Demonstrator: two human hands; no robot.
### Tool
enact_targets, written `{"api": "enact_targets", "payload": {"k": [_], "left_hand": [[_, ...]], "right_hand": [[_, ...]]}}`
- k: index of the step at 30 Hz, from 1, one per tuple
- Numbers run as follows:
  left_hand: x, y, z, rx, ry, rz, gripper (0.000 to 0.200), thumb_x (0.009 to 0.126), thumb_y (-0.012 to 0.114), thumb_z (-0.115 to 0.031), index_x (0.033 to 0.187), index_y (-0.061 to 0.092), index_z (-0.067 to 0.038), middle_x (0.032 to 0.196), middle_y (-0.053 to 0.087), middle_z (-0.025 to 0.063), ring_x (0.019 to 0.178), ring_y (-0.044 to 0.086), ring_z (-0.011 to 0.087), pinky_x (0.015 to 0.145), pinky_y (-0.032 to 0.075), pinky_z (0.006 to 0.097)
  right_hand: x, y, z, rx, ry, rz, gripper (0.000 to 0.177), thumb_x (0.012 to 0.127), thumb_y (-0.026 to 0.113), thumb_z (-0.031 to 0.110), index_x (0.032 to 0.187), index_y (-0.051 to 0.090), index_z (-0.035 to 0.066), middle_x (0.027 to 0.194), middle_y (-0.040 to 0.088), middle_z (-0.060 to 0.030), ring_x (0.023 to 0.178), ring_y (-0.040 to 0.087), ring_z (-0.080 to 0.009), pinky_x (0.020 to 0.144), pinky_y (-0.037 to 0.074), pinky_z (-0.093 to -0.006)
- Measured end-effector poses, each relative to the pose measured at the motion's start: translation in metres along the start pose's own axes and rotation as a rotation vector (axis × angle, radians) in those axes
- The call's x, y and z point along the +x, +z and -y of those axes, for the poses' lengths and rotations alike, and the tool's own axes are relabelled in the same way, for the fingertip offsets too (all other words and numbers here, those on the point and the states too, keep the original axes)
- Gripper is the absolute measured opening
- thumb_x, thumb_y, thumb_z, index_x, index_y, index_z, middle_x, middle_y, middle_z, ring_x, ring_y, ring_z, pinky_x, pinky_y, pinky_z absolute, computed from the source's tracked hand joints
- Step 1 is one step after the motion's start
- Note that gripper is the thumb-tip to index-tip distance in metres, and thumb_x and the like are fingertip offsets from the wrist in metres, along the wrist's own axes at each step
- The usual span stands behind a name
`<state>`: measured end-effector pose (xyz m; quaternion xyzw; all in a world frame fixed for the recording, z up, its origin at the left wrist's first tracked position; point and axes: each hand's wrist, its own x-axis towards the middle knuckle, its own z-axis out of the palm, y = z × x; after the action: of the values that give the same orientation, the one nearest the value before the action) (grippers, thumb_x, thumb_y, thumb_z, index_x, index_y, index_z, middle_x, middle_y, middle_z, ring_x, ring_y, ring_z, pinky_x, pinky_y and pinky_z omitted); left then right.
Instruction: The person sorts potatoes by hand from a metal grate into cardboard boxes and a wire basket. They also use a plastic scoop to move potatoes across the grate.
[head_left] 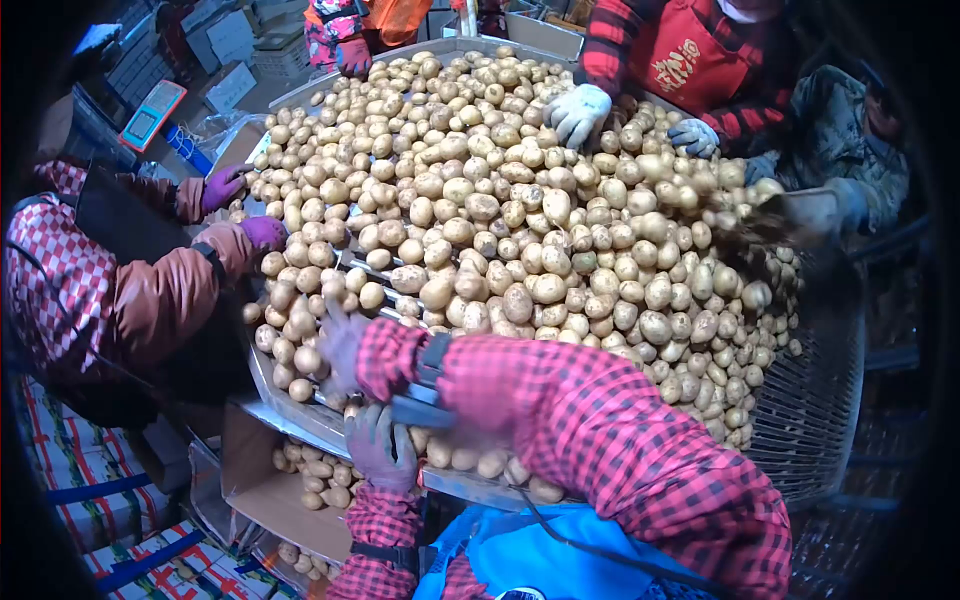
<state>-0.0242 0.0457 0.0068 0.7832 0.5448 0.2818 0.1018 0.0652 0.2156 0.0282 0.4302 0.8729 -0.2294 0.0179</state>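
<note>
Potatoes (520, 300) cover a wide slatted sorting table (815, 400) in a thick layer. My right hand (343, 350), in a pale purple glove, reaches across to the left side of the table among the potatoes. Motion smears its fingers, so its grip cannot be made out. My left hand (382, 450), in a grey glove, is at the front edge of the table with its fingers stretched upward and apart. No potato shows in it. Below that edge, left of my left hand, a cardboard box (255, 470) holds several potatoes.
At the left, a co-worker's purple gloves (262, 233) touch the potatoes. Across the table, another person's white glove (578, 113) rests on the pile. A blurred container (765, 225) is at the right edge. Printed cartons (90, 490) stand at lower left; a scale display (152, 115) is upper left.
</note>
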Motion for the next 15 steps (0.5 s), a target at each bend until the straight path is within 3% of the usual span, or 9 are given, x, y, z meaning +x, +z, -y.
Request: {"api": "enact_targets", "payload": {"k": [1, 3, 5, 6, 7, 8, 9, 11, 15], "left_hand": [[-0.003, -0.001, 0.002, -0.019, -0.063, 0.082, 0.026, 0.082, 0.059, -0.011, 0.107, 0.060, -0.002, 0.113, 0.058, 0.0177, 0.112, 0.052, 0.0390, 0.103, 0.036, 0.0535], [-0.005, 0.000, 0.006, 0.011, -0.099, 0.129, 0.025, 0.081, 0.059, -0.009, 0.105, 0.058, -0.002, 0.110, 0.057, 0.0186, 0.109, 0.052, 0.0399, 0.102, 0.036, 0.0541], [0.007, -0.003, -0.003, -0.039, 0.060, -0.060, 0.029, 0.079, 0.061, -0.008, 0.107, 0.058, -0.002, 0.112, 0.057, 0.0184, 0.109, 0.053, 0.0396, 0.102, 0.036, 0.0549], [0.006, -0.001, -0.001, -0.048, 0.065, -0.072, 0.032, 0.078, 0.061, -0.007, 0.110, 0.057, -0.002, 0.113, 0.057, 0.0179, 0.109, 0.053, 0.0394, 0.102, 0.036, 0.0553], [0.004, -0.001, -0.002, -0.051, 0.050, -0.079, 0.032, 0.078, 0.061, -0.007, 0.110, 0.057, -0.002, 0.113, 0.057, 0.0179, 0.109, 0.053, 0.0394, 0.102, 0.036, 0.0553], [0.006, -0.001, -0.003, -0.042, 0.057, -0.088, 0.031, 0.079, 0.061, -0.007, 0.109, 0.057, -0.003, 0.113, 0.057, 0.0160, 0.107, 0.054, 0.0374, 0.100, 0.037, 0.0551], [0.007, -0.002, -0.002, -0.031, 0.068, -0.090, 0.029, 0.079, 0.061, -0.007, 0.108, 0.057, -0.004, 0.112, 0.057, 0.0141, 0.104, 0.055, 0.0354, 0.097, 0.038, 0.0550], [0.005, 0.000, -0.003, -0.004, 0.060, -0.102, 0.030, 0.079, 0.061, -0.007, 0.108, 0.057, -0.004, 0.111, 0.058, 0.0138, 0.103, 0.055, 0.0349, 0.096, 0.039, 0.0544], [0.008, -0.002, 0.001, -0.009, 0.067, -0.069, 0.030, 0.079, 0.062, -0.007, 0.109, 0.058, -0.004, 0.110, 0.058, 0.0136, 0.102, 0.055, 0.0348, 0.095, 0.039, 0.0531]], "right_hand": [[-0.024, -0.001, 0.004, 0.120, -0.095, 0.043, 0.077, 0.070, 0.069, 0.056, 0.124, 0.055, 0.003, 0.136, 0.042, -0.0234, 0.126, 0.041, -0.0384, 0.100, 0.040, -0.0491], [-0.043, -0.001, -0.015, 0.188, -0.297, -0.094, 0.074, 0.073, 0.068, 0.053, 0.126, 0.053, 0.003, 0.135, 0.043, -0.0242, 0.121, 0.045, -0.0379, 0.101, 0.039, -0.0499], [-0.059, -0.016, -0.059, 0.215, -0.194, -0.281, 0.071, 0.074, 0.069, 0.050, 0.125, 0.053, 0.003, 0.133, 0.044, -0.0244, 0.118, 0.047, -0.0369, 0.101, 0.038, -0.0495], [-0.073, -0.046, -0.077, 0.148, 0.033, -0.330, 0.072, 0.073, 0.069, 0.051, 0.125, 0.054, 0.004, 0.127, 0.048, -0.0237, 0.117, 0.047, -0.0367, 0.102, 0.038, -0.0487], [-0.072, -0.045, -0.122, -0.031, 0.044, -0.570, 0.072, 0.073, 0.067, 0.054, 0.124, 0.055, 0.005, 0.124, 0.051, -0.0236, 0.119, 0.045, -0.0365, 0.102, 0.038, -0.0464], [-0.074, -0.069, -0.152, -0.189, 0.306, -0.471, 0.074, 0.078, 0.064, 0.057, 0.128, 0.054, 0.003, 0.134, 0.046, -0.0215, 0.127, 0.040, -0.0371, 0.108, 0.032, -0.0419], [-0.079, -0.110, -0.161, -0.296, 0.604, -0.305, 0.079, 0.083, 0.055, 0.064, 0.135, 0.048, 0.004, 0.139, 0.042, -0.0229, 0.130, 0.038, -0.0388, 0.112, 0.026, -0.0441], [-0.084, -0.128, -0.215, -0.113, 0.701, -0.153, 0.084, 0.087, 0.052, 0.062, 0.146, 0.036, 0.005, 0.151, 0.026, -0.0260, 0.141, 0.023, -0.0423, 0.118, 0.015, -0.0453], [-0.038, -0.102, -0.202, -0.024, 0.772, -0.292, 0.093, 0.084, 0.047, 0.070, 0.148, 0.032, 0.004, 0.156, 0.017, -0.0262, 0.143, 0.009, -0.0500, 0.117, 0.014, -0.0541]]}}
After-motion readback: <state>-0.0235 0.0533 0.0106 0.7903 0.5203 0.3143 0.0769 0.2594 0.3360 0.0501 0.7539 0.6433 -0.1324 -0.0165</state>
